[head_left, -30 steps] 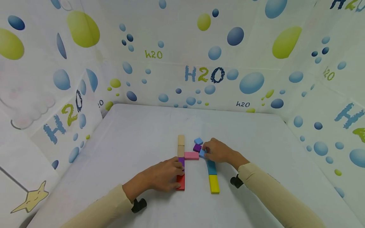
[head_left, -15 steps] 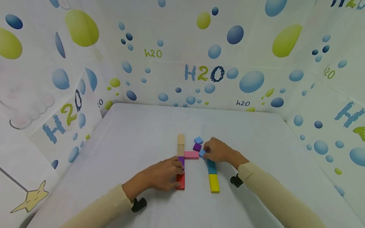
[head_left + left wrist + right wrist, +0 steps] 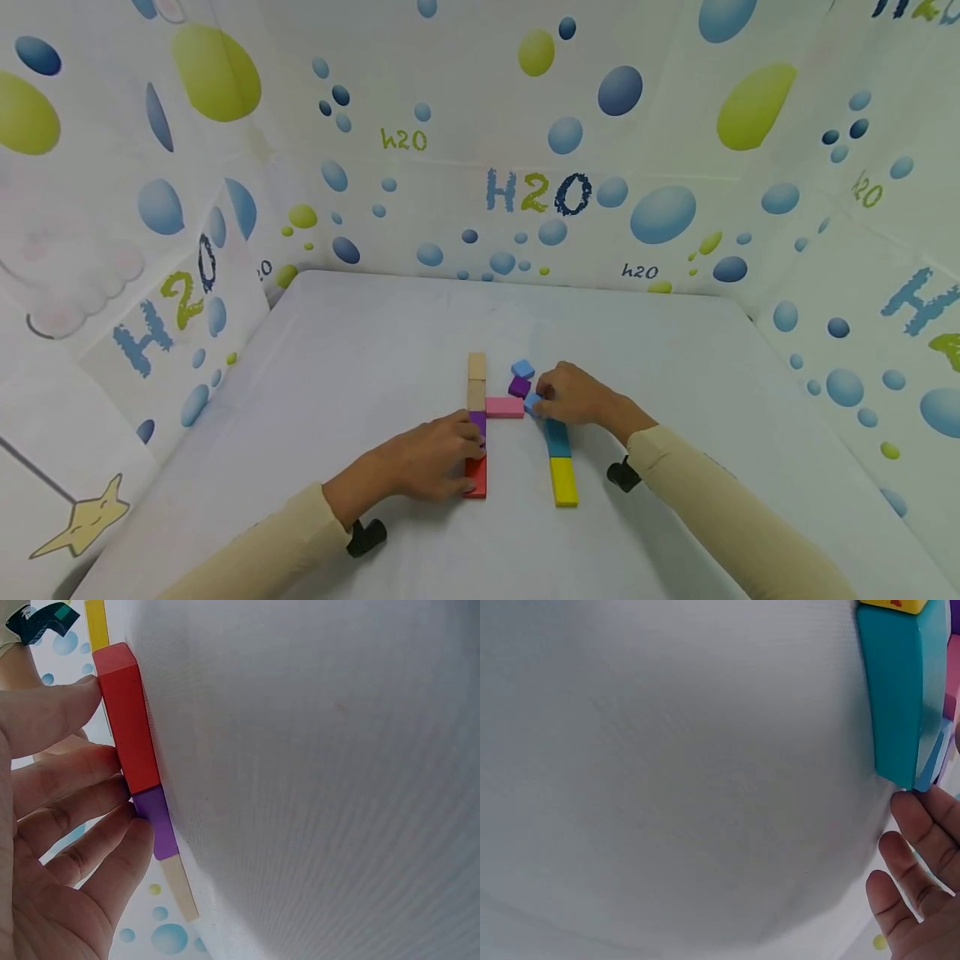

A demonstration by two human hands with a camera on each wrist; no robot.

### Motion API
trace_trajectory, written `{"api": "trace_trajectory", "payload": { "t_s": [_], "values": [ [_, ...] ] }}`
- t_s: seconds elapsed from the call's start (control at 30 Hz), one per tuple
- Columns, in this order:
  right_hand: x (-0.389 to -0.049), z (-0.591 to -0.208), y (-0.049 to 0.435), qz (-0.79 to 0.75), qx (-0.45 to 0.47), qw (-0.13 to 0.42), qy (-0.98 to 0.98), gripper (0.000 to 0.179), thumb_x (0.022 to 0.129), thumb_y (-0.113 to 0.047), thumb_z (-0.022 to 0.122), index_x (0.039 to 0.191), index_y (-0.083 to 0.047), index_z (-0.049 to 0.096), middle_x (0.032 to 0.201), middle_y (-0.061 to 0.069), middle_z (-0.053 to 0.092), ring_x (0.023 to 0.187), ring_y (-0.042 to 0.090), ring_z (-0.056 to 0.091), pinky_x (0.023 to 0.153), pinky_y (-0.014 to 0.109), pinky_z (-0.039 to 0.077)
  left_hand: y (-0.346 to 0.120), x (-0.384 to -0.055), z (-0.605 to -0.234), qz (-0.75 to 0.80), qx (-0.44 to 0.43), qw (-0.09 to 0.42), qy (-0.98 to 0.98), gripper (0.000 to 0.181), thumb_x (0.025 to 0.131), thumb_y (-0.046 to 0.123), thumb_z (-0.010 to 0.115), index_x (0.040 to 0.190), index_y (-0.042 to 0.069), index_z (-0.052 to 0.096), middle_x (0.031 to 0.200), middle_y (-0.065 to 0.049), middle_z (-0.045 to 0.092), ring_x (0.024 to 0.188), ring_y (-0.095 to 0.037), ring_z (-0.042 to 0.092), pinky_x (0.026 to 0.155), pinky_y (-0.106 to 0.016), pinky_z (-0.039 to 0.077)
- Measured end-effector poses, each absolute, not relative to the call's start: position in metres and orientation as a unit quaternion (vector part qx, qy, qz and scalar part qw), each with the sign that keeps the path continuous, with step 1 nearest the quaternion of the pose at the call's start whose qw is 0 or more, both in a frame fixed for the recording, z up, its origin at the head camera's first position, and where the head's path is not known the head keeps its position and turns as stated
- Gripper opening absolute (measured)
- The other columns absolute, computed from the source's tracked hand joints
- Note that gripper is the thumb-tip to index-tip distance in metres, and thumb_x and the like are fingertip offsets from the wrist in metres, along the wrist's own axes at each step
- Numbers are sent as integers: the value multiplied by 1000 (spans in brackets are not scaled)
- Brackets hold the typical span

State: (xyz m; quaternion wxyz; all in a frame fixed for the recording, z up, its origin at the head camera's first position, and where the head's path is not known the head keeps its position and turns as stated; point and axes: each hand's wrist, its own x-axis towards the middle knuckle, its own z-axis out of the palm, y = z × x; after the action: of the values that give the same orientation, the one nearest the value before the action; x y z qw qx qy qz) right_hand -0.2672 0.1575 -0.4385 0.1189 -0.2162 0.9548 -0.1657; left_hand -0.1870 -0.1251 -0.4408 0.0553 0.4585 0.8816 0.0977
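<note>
A column of wooden blocks runs away from me: red block (image 3: 478, 473), purple block (image 3: 477, 427) and two tan blocks (image 3: 477, 380). My left hand (image 3: 429, 458) lies along its left side, fingertips touching the red and purple blocks, fingers extended in the left wrist view. A pink block (image 3: 505, 407) juts right from the column. At its right end, my right hand (image 3: 577, 396) pinches a small blue block (image 3: 532, 404), partly covered by the fingers. Toward me from that hand are a teal block (image 3: 557, 438) and a yellow block (image 3: 564, 482), end to end.
Just beyond the pinched block lie a small dark purple block (image 3: 519, 387) and another blue block (image 3: 522, 368). A white cloth covers the table (image 3: 375, 333). Behind it hangs a patterned curtain (image 3: 465, 100) with blue and green spots.
Both hands keep almost the same positions. The right fingers shift very slightly at the small blue block; the other blocks stay where they were.
</note>
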Motion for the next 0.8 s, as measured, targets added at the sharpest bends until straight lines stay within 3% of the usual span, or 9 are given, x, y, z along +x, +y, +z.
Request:
{"api": "trace_trajectory", "payload": {
  "t_s": [0.5, 0.8],
  "values": [
    [-259, -452, 175, -205, -201, 97, 953, 45, 90, -39, 74, 123, -10, 67, 104, 0, 61, 100, 16, 53, 88, 36, 53, -125, -186, -441, 97, 455, 56, 884, 39, 92, 35, 73, 124, 12, 73, 129, -2, 64, 120, -17, 52, 98, -31, 52],
    [-255, -457, 170, -206, -191, 93, 955, 40, 90, -37, 76, 121, -13, 67, 104, -1, 60, 100, 16, 54, 89, 36, 54, -125, -187, -442, 97, 455, 55, 883, 39, 92, 35, 73, 124, 13, 73, 129, -2, 64, 119, -16, 53, 98, -31, 53]
  ]
}}
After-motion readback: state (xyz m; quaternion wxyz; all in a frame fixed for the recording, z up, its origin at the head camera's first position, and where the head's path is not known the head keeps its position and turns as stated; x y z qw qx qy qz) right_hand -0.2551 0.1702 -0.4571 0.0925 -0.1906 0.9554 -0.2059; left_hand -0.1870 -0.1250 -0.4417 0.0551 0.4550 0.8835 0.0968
